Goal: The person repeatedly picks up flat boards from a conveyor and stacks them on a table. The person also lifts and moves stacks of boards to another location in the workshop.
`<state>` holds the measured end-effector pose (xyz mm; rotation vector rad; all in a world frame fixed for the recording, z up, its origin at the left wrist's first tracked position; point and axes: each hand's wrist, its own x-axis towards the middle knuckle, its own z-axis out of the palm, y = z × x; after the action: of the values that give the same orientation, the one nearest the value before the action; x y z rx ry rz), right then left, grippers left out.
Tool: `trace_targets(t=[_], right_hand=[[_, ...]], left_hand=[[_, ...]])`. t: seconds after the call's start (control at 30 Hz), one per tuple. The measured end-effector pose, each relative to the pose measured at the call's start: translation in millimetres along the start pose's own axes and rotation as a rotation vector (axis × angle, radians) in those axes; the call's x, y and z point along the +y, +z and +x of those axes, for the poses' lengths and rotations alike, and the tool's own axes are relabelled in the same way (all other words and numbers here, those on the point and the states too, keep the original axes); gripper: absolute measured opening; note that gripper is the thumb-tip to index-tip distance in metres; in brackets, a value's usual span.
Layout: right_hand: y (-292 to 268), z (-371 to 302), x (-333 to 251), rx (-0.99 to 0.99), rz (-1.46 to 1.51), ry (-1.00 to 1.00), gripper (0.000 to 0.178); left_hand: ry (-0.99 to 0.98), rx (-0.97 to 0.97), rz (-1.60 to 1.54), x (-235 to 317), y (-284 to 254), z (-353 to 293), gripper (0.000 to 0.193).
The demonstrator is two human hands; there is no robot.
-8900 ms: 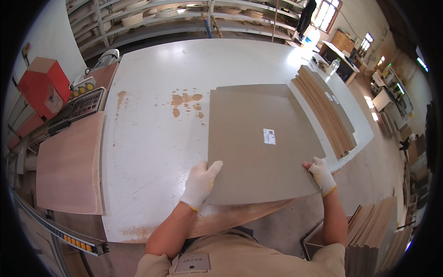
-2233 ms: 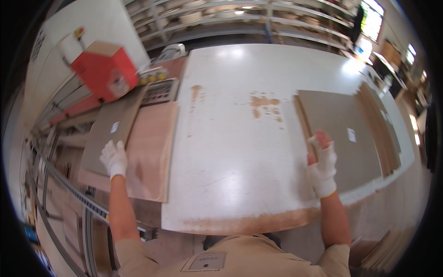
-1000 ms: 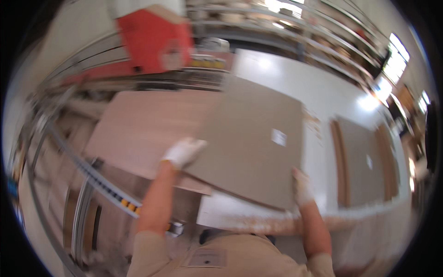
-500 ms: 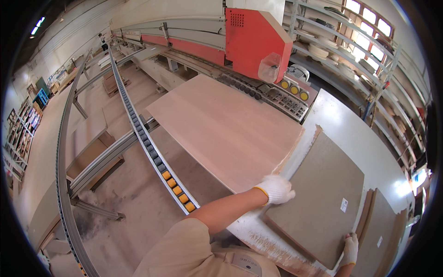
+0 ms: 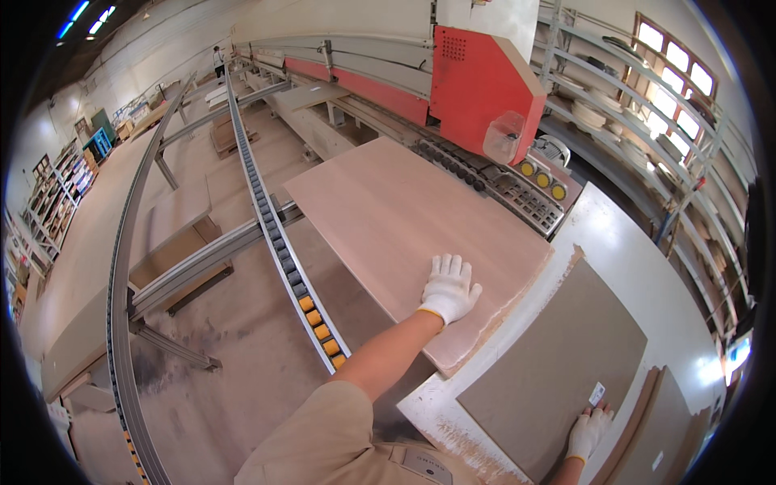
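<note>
My left hand, in a white knit glove, lies flat with fingers spread on a large pinkish-brown board. That board has a pale, rough dusty edge facing the white table. On the table, a grey-brown panel lies flat, bearing a small white label. My right hand, gloved too with bare fingertips, rests on the panel's near right part just below the label, its fingers stretched out.
Behind the pinkish board stands a machine with a red housing and a row of rollers. The white table carries more brown boards at right. A roller rail runs along the left. Metal shelving holds coiled rolls.
My left hand has moved from the gap beside the panel onto the pinkish board, opening flat. My right hand has shifted left along the panel to below the label. The view has turned slightly.
</note>
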<state>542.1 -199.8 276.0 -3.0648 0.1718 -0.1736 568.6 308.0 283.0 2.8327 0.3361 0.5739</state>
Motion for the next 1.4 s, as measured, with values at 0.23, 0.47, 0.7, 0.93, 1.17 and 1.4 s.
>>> trace_targets(t=[0.23, 0.47, 0.7, 0.93, 1.17, 1.4], right_hand=[[3, -6, 1, 0.099, 0.057, -0.049, 0.038], [-12, -9, -8, 0.021, 0.047, 0.0, 0.04], [-12, -11, -9, 0.037, 0.092, -0.008, 0.038], [-15, -12, -8, 0.004, 0.086, -0.013, 0.038], [-15, -15, -11, 0.062, 0.133, 0.019, 0.045], [-8, -13, -3, 0.077, 0.145, -0.007, 0.043]], left_hand=[[-0.007, -0.011, -0.031, 4, -7, -2, 0.048], [0.023, -0.007, -0.062, 0, 1, -5, 0.045], [0.021, -0.044, -0.123, 1, -13, -8, 0.043], [-0.389, 0.388, -0.725, -31, 8, -5, 0.044], [-0.811, 0.491, -1.951, -109, 1, 21, 0.074], [-0.672, 0.751, -2.15, -153, -17, 13, 0.089]])
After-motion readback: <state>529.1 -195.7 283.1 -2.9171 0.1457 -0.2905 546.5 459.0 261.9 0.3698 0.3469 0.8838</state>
